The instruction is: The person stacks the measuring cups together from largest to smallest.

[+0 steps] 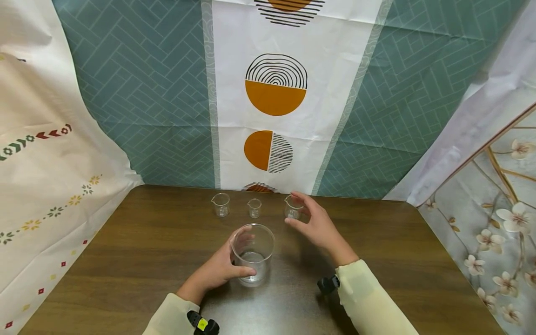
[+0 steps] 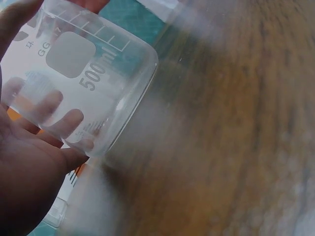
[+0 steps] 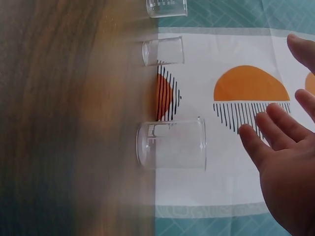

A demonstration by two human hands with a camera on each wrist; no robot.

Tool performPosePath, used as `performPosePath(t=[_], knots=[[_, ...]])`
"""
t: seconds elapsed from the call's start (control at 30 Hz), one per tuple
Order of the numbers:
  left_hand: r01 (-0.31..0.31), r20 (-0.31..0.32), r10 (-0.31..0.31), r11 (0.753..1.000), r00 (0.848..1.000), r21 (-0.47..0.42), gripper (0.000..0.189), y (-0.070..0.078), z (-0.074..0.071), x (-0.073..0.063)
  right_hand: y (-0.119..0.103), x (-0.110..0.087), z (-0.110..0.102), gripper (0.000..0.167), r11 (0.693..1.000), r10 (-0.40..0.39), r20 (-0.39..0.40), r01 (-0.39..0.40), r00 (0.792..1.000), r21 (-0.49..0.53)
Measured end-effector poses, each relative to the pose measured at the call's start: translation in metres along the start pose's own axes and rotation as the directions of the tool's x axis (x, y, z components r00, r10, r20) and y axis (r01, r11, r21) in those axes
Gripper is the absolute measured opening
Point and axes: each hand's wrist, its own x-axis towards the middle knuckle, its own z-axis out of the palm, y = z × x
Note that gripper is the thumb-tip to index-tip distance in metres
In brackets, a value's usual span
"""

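Note:
My left hand (image 1: 219,265) grips a large clear glass beaker (image 1: 265,253), thumb across the near side and fingers behind. In the left wrist view, the beaker (image 2: 110,83) bears a "500 ml" mark, and the fingers show through its wall. My right hand (image 1: 316,223) is spread, fingers and thumb apart, overlapping the right-hand small beaker (image 1: 292,213) in the head view. The right wrist view has this small beaker (image 3: 172,145) upright on the table, with a gap between it and the right hand (image 3: 290,162).
Two more small beakers stand in a row near the table's back edge: the left one (image 1: 222,207) and the smallest, middle one (image 1: 254,209). Behind the brown wooden table (image 1: 138,260) hangs a patterned cloth (image 1: 167,93). More cloth hangs at both sides.

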Motion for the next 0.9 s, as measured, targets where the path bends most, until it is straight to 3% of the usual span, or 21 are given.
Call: performPosePath(t=[0.63,0.9], knots=[[-0.005,0.014,0.005,1.000,1.000,0.007,0.096,-0.001,-0.001,0.003,0.012,0.019,-0.012,0.065,0.989,0.045,-0.013,-0.046,0.999,-0.139],[-0.015,0.016,0.015,1.000,1.000,0.003,0.096,-0.003,-0.002,0.000,0.017,0.028,-0.015,0.055,0.969,0.013,0.018,-0.008,1.000,-0.248]])
